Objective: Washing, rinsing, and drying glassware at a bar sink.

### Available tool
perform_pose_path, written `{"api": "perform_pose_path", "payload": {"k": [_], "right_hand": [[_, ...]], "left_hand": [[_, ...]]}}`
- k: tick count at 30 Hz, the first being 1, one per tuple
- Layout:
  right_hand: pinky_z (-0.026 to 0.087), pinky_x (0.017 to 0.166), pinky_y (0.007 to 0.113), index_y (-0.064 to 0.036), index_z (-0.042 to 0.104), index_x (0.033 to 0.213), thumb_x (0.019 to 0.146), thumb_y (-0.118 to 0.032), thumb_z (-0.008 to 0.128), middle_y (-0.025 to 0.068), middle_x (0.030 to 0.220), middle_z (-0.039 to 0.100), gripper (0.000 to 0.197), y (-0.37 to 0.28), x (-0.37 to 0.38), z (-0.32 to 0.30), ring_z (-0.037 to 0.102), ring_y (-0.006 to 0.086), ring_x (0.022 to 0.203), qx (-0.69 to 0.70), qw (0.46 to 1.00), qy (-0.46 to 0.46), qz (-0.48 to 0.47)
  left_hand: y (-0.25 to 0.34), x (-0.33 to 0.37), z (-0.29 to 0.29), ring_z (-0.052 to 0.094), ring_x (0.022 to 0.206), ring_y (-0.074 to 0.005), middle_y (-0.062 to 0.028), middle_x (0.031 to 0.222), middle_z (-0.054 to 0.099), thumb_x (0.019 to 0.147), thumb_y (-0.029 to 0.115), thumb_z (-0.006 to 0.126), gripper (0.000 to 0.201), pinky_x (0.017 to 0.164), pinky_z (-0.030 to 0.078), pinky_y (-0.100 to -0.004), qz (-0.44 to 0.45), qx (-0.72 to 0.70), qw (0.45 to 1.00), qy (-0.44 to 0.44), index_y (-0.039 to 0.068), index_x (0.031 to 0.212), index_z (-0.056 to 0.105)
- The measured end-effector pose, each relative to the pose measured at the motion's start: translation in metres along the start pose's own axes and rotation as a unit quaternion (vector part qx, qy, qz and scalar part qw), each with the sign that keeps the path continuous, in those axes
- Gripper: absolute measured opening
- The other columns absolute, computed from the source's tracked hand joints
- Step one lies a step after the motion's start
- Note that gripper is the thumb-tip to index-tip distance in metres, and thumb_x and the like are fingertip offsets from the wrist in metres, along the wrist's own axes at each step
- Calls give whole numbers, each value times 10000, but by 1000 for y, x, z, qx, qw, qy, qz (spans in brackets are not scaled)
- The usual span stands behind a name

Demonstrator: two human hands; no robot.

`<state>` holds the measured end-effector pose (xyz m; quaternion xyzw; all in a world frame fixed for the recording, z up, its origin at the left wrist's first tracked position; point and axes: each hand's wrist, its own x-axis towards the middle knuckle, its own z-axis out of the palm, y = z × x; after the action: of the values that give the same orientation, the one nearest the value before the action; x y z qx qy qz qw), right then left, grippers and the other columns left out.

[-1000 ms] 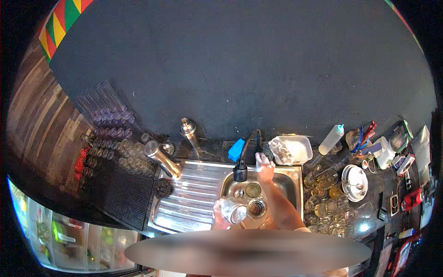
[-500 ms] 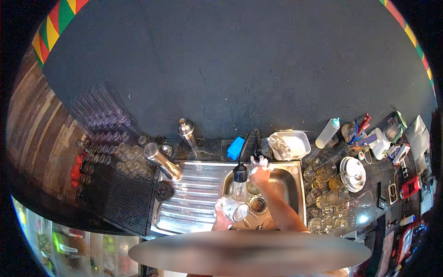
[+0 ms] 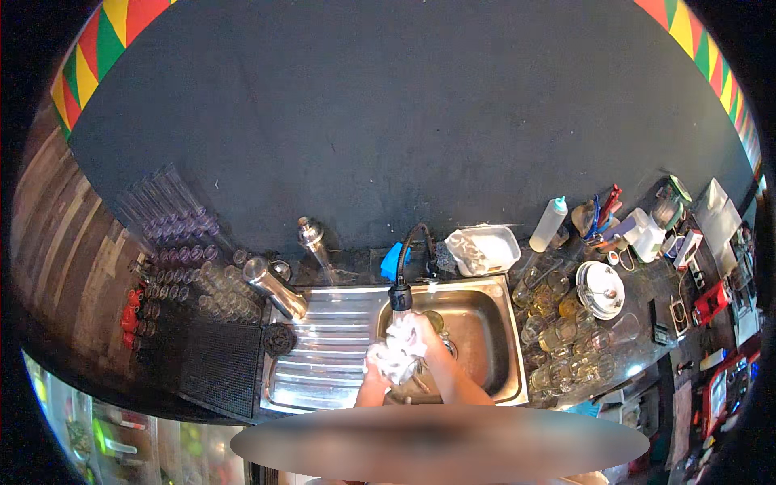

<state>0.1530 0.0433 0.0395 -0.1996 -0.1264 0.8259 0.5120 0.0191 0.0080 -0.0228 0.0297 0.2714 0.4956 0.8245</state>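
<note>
Over the left part of the steel sink, both hands are together on a soapy glass. My left hand is closed round its left side, with white suds on the fingers. My right hand presses against the upper right of the glass, its fingers curled and partly hidden in foam. Just above the hands hangs the black spray head of the tap. In the basin behind my right hand sits another round glass, partly covered.
A ribbed drainboard lies left, with a steel shaker at its far corner. Behind the sink are a blue cloth and a plastic tub. Several glass mugs and stacked white plates crowd the right counter.
My right hand has come from the back of the sink beside the tap down to the glass in my left hand. The glass is now under the spray head. The view has shifted slightly.
</note>
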Motion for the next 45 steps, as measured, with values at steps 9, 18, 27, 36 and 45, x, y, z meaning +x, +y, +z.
{"api": "perform_pose_path", "payload": {"k": [9,18,27,36,45], "right_hand": [[394,394,292,-128,552,681,759,-302,624,7,536,478,203,27,46,-16,479,136,449,-78,969,174,-157],[421,429,311,-94,571,792,825,-196,524,39,638,559,116,16,30,7,535,153,521,-152,968,167,-106],[457,572,272,-38,587,847,828,-276,496,60,708,589,255,3,8,-36,539,139,600,-174,943,271,-86],[287,405,291,-105,394,533,702,-280,640,-42,503,366,346,43,-2,-12,324,79,443,-249,820,423,-294],[391,535,312,-12,593,831,744,-265,588,14,663,502,267,-5,8,-83,451,160,575,-272,830,464,-148]], "left_hand": [[-8,13,-21,595,656,-219,-67,766,594,832,344,419,330,553,507,-351,24,65,996,63,70,952,559],[6,57,-51,560,651,-147,-43,790,609,744,188,656,270,575,456,-298,144,308,933,115,46,962,582],[15,56,-6,547,903,-243,-106,976,576,823,176,507,310,812,417,-354,281,730,623,-27,38,1099,531],[43,127,-42,571,703,-196,-68,810,594,757,441,549,423,571,451,-362,79,362,887,277,82,977,583],[-16,55,9,528,962,-236,-99,1037,560,754,399,596,531,814,409,-384,24,401,914,58,52,1144,497]]}}
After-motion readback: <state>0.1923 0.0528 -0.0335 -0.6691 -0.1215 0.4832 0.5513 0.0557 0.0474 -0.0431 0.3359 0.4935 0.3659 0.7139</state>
